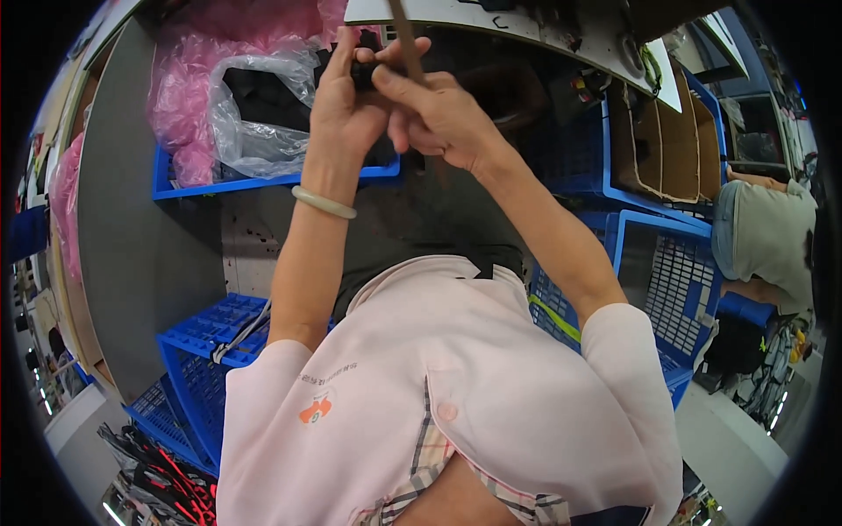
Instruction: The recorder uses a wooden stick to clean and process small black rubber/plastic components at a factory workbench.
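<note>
Both my hands are raised together at the upper middle. Between them is a small black part (362, 74), mostly hidden by fingers, so its kind does not show. My left hand (340, 103), with a pale bangle (324, 203) on its wrist, holds this part from the left. From the right, my right hand (443, 112) pinches it with the thumb in front. A thin brown strip (404, 37) runs from the top edge down to my right hand. Whether it is gripped there cannot be made out.
A blue crate (189, 186) at upper left holds pink plastic wrap (180, 96) and a clear bag (263, 162) with black pieces. A white tabletop (517, 31) lies ahead. More blue crates (662, 272) stand on both sides. Another person's leg (767, 232) shows at far right.
</note>
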Available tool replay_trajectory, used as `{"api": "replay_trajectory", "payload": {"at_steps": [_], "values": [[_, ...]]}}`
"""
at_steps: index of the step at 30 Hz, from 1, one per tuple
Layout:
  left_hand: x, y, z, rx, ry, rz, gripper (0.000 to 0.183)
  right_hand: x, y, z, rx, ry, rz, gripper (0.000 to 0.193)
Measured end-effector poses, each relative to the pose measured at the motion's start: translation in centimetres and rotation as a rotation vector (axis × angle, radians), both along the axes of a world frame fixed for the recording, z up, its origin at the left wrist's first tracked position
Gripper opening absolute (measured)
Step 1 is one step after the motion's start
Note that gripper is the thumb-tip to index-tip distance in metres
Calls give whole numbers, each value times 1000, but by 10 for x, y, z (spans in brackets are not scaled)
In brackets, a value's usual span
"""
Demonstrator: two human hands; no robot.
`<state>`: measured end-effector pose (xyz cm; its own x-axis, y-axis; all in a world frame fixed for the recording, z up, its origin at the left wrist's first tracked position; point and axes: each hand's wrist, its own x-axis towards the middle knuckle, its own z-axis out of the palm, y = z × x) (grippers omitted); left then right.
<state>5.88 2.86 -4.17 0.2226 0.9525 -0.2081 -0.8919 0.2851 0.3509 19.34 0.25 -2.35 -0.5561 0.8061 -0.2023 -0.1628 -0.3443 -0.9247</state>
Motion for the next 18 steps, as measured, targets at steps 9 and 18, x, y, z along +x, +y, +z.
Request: {"api": "replay_trajectory", "payload": {"at_steps": [9, 18], "values": [[10, -14, 8, -106, 107, -98, 34, 6, 2, -48, 791, -438, -277, 18], [-4, -1, -7, -86, 353, 38, 36, -2, 12, -24, -201, -50, 206, 27]]}}
